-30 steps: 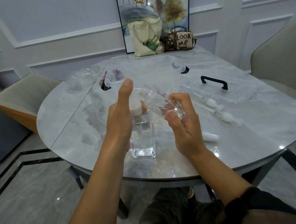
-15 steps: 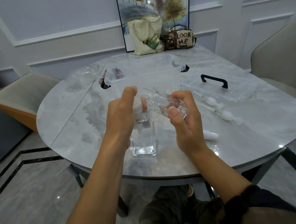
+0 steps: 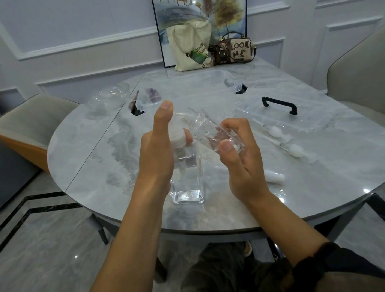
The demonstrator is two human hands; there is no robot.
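Observation:
A tall clear square bottle (image 3: 186, 182) with a white cap (image 3: 177, 135) stands on the marble table (image 3: 94, 168) near its front edge. My left hand (image 3: 158, 147) wraps around the bottle's upper part, thumb pointing up. My right hand (image 3: 239, 159) grips a small clear bottle (image 3: 211, 131), tilted with its open threaded neck pointing up-left toward the cap. The small bottle's base is hidden in my fingers.
A clear storage box (image 3: 195, 87) with black latches sits behind my hands, its lid with a black handle (image 3: 278, 104) to the right. Two pump heads (image 3: 285, 141) and a white cap (image 3: 274, 178) lie at the right. Crumpled clear plastic (image 3: 108, 99), two bags, chairs around.
My left thumb dropped onto the white cap and has lifted again. The small bottle in my right hand tilted and moved closer to the tall bottle's cap.

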